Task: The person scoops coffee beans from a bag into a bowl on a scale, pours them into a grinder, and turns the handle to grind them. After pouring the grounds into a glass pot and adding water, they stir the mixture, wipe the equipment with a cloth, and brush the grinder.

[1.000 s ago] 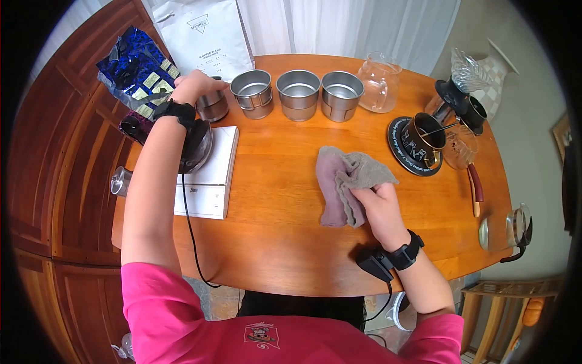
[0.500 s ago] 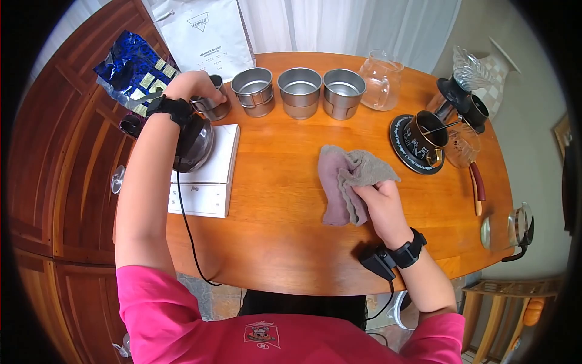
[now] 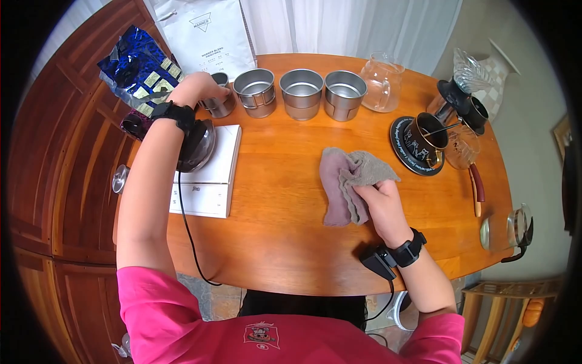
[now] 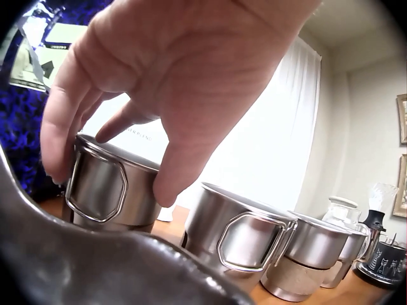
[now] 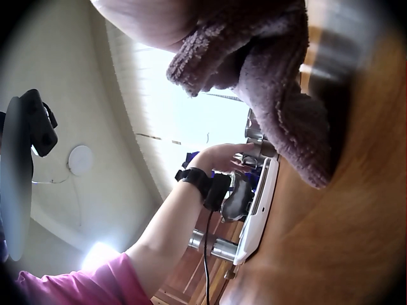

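Observation:
At the back left, my left hand (image 3: pixel 197 89) reaches over a stainless steel cup (image 3: pixel 223 109) and grips it from above. In the left wrist view the thumb presses the near side of this cup (image 4: pixel 137 190), the fingers go round the far left side, and its folded wire handle faces the camera. Beside it in a row stand three more steel cups (image 3: pixel 301 97). My right hand (image 3: pixel 388 209) pinches a folded cloth (image 3: pixel 336 188), mauve and grey-brown, low over the middle of the table. The cloth (image 5: pixel 273 82) hangs from the fingers in the right wrist view.
A white scale (image 3: pixel 206 199) with a dark glass vessel (image 3: pixel 203 155) sits under my left forearm. Blue (image 3: pixel 136 64) and white (image 3: pixel 209 39) bags stand behind. Rightward are a glass jug (image 3: pixel 382 85), a black cup (image 3: pixel 418 136) on a saucer and a glass pot (image 3: pixel 518 224).
My left hand has shifted its hold from over the cup's top to around its side, and the cup sits slightly further right. The right hand with the cloth stays nearly still.

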A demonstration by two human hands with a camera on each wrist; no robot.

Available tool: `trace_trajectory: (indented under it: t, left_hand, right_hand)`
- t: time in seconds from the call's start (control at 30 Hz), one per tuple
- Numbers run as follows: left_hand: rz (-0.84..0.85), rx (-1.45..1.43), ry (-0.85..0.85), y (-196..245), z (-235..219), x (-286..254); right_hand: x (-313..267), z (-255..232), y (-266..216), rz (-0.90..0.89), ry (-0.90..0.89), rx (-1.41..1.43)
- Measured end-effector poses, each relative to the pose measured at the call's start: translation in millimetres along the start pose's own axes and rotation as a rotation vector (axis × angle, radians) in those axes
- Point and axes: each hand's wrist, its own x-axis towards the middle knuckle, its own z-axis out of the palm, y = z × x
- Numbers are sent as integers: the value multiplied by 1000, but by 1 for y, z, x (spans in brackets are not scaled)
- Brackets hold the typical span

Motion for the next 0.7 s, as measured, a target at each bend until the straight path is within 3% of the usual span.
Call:
trace_trajectory:
  t: [0.17,0.7]
  left_hand:
    - [40,137,36,-4,5,6]
    - [10,159,43,1,6,-2]
  right_hand:
    - [0,2,-3,8,15,5]
    - [1,1,1,7,32,-21]
